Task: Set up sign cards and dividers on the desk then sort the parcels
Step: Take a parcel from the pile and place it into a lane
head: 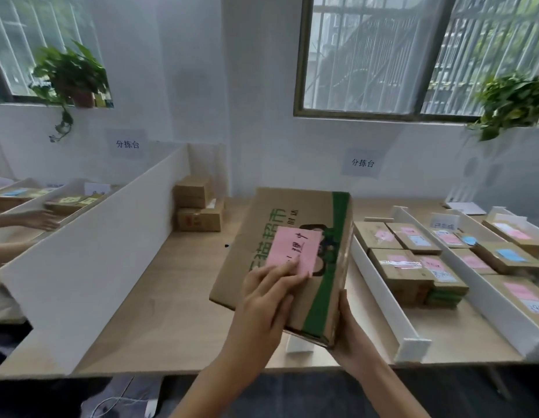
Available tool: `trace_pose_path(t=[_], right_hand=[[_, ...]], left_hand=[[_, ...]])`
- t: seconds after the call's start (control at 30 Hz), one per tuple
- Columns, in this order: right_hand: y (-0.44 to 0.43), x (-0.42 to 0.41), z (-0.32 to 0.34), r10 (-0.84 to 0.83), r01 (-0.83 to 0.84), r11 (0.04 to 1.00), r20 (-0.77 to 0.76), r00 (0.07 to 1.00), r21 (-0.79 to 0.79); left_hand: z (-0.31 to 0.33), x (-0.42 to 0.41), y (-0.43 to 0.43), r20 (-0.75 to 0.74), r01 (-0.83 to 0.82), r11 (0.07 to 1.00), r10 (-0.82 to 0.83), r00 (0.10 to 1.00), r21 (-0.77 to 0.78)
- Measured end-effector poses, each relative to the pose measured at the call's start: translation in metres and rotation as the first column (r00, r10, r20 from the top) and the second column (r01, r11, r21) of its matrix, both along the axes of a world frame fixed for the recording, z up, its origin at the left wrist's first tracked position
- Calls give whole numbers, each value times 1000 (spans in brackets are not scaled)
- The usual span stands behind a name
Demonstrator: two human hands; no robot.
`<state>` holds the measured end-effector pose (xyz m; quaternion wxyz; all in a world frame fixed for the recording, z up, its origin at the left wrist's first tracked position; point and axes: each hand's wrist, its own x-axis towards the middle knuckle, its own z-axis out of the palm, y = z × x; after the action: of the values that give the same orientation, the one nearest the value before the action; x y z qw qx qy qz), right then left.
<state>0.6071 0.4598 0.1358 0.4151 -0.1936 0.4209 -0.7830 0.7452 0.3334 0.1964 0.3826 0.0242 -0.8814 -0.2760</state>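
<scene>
I hold a large cardboard parcel [295, 236] with a green stripe above the wooden desk [171, 291]. A pink note [295, 250] lies on its top face. My left hand [268, 300] rests on the top near edge, fingers pressing the pink note. My right hand [349, 336] supports the parcel from below at its near right corner. To the right, white dividers [380, 285] split the desk into lanes. Those lanes hold several parcels [404, 267] with pink and blue labels. A small white sign card [443, 221] stands in a far lane.
Two stacked brown boxes [199, 206] sit at the desk's back left. A tall white partition [96, 245] bounds the desk on the left. Beyond it another person's hand [39, 220] reaches over a second sorting desk. Potted plants stand on both window sills.
</scene>
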Motion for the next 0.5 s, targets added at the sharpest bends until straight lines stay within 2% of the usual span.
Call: trace_pose_path(t=[0.1, 0.2, 0.23, 0.27, 0.3, 0.33, 0.37, 0.4, 0.5], right_hand=[[9, 18, -13, -74, 70, 997, 132, 988, 35], [28, 21, -17, -66, 65, 998, 169, 983, 14], [34, 21, -15, -56, 57, 998, 166, 984, 2], [41, 18, -15, -19, 22, 1000, 151, 988, -19], [46, 16, -12, 7, -5, 1000, 128, 992, -23], [51, 11, -13, 1, -3, 1000, 105, 994, 17], [55, 5, -17, -9, 4, 995, 49, 999, 99], [59, -2, -22, -32, 34, 982, -15, 999, 186], [72, -20, -22, -31, 101, 922, -189, 982, 373]], left_hand=[[5, 13, 21, 61, -11, 999, 14, 998, -47], [19, 25, 18, 47, -217, 973, 221, 974, -82], [25, 28, 12, 67, -288, 957, 288, 955, -13], [31, 30, 5, 144, -312, 941, 294, 945, 130], [35, 29, -1, 232, -287, 900, 218, 948, 329], [35, 26, -4, 294, -241, 815, 91, 952, 528], [30, 22, -5, 322, -216, 726, -8, 947, 653], [21, 16, -3, 325, -210, 675, -46, 945, 707], [-13, -5, 15, 304, -239, 591, -12, 953, 770]])
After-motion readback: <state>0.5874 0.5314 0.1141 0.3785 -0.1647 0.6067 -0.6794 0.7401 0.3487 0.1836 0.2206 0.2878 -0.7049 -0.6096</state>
